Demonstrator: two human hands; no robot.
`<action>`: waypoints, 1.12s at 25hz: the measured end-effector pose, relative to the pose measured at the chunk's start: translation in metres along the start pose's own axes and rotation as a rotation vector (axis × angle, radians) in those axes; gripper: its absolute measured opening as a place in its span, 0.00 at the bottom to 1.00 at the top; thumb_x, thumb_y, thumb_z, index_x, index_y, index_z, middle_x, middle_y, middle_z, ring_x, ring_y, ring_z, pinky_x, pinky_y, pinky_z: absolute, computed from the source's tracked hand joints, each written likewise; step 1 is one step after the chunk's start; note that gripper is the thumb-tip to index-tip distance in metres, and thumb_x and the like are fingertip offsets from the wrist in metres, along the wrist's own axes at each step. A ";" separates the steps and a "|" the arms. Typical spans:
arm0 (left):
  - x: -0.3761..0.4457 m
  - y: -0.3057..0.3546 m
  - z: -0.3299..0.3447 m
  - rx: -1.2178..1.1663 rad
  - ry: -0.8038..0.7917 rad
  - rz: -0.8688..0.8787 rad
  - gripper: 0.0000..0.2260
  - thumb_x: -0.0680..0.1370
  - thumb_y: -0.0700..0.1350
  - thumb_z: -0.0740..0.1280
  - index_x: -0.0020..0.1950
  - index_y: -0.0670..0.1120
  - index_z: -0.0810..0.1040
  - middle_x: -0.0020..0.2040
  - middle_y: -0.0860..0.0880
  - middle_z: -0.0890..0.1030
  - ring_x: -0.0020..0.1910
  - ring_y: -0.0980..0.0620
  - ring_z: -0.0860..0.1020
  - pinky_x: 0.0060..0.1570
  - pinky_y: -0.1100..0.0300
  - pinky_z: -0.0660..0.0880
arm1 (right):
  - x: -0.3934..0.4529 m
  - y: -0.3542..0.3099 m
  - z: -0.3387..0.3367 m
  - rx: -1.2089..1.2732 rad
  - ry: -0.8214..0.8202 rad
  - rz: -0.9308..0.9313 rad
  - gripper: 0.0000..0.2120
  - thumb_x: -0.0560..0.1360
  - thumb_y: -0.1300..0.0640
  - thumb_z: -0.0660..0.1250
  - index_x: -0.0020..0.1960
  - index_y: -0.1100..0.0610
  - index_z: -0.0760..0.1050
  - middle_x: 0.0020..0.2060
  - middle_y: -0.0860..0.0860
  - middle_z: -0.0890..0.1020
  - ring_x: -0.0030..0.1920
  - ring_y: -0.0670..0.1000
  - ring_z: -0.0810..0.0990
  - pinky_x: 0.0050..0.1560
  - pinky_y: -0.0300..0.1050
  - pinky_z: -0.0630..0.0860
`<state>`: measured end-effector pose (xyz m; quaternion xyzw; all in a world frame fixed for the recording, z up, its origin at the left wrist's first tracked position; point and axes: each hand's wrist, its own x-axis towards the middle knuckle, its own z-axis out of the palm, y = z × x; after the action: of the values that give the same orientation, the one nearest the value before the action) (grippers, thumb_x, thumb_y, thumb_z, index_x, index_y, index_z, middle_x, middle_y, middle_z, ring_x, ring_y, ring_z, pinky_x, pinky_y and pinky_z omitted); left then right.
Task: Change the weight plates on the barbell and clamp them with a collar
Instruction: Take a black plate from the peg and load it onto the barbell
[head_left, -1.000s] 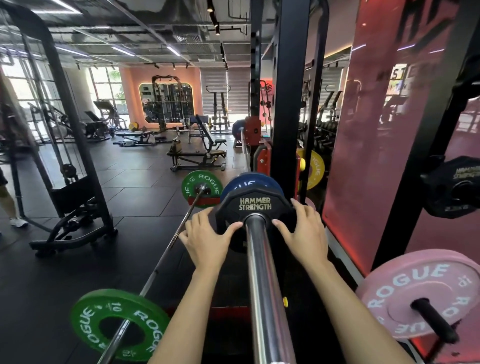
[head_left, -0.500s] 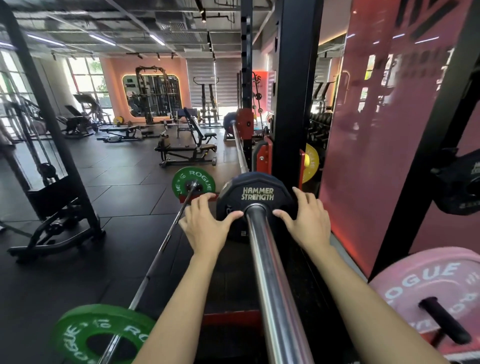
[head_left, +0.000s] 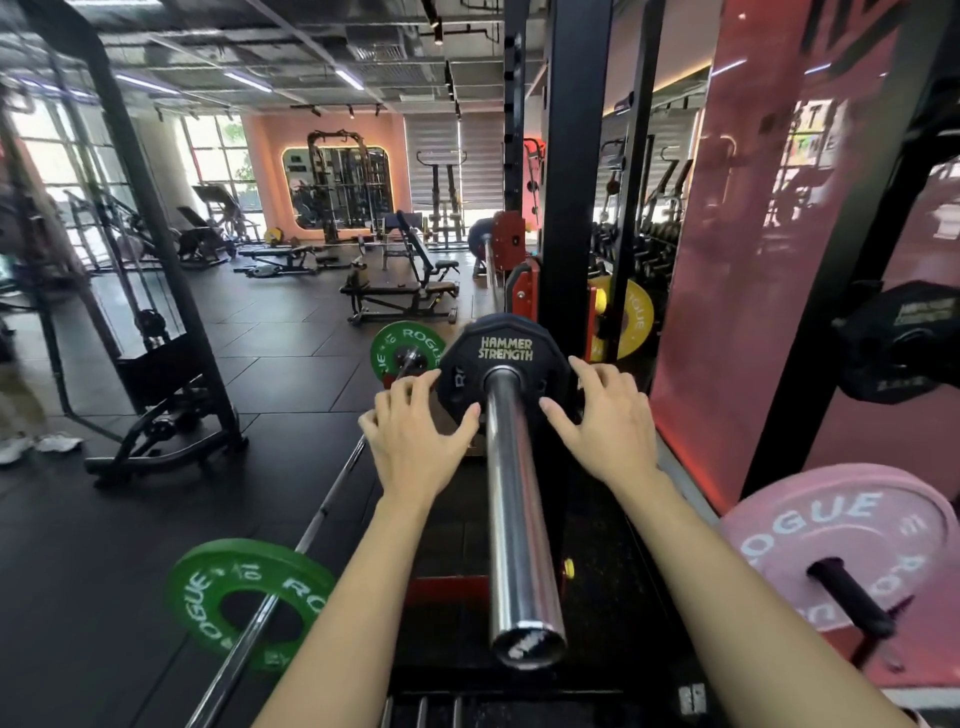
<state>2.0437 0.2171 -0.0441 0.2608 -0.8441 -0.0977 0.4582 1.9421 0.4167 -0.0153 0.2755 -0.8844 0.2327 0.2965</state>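
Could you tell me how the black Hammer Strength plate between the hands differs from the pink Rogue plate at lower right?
The black Hammer Strength plate has a faceted edge and gold lettering; the pink Rogue plate is round with white lettering. The black plate sits on the chrome barbell sleeve, flanked by the left hand and right hand; the pink one hangs untouched on a dark peg. Both are centre-holed plates facing the camera.

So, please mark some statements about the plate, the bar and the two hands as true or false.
1. The black plate sits on the bar sleeve. True.
2. A collar is clamped on the sleeve. False: no collar shows there.
3. The left hand and right hand have spread fingers at the plate's sides. True.
4. The pink plate is on the same sleeve. False: it hangs on a separate peg to the right.
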 end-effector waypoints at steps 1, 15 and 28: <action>-0.007 0.005 -0.011 0.002 -0.001 0.004 0.27 0.72 0.69 0.62 0.66 0.56 0.73 0.59 0.54 0.75 0.58 0.50 0.71 0.56 0.50 0.64 | -0.008 -0.002 -0.008 0.004 -0.005 -0.017 0.30 0.76 0.36 0.60 0.73 0.52 0.66 0.61 0.52 0.75 0.61 0.56 0.72 0.58 0.54 0.71; -0.142 0.051 -0.181 0.022 -0.016 0.018 0.26 0.75 0.67 0.58 0.68 0.54 0.73 0.63 0.52 0.73 0.62 0.50 0.69 0.59 0.50 0.62 | -0.152 -0.037 -0.124 0.111 -0.003 -0.097 0.30 0.76 0.37 0.59 0.73 0.52 0.66 0.63 0.50 0.74 0.63 0.54 0.71 0.58 0.53 0.71; -0.232 0.134 -0.234 -0.103 -0.130 0.225 0.27 0.75 0.68 0.58 0.67 0.54 0.73 0.65 0.53 0.73 0.63 0.50 0.68 0.59 0.50 0.64 | -0.260 0.002 -0.239 0.010 0.071 0.036 0.27 0.76 0.38 0.61 0.69 0.51 0.70 0.58 0.50 0.77 0.57 0.54 0.74 0.51 0.52 0.74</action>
<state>2.2928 0.4705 -0.0259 0.1338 -0.8898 -0.1055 0.4233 2.2101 0.6464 -0.0147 0.2527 -0.8769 0.2519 0.3221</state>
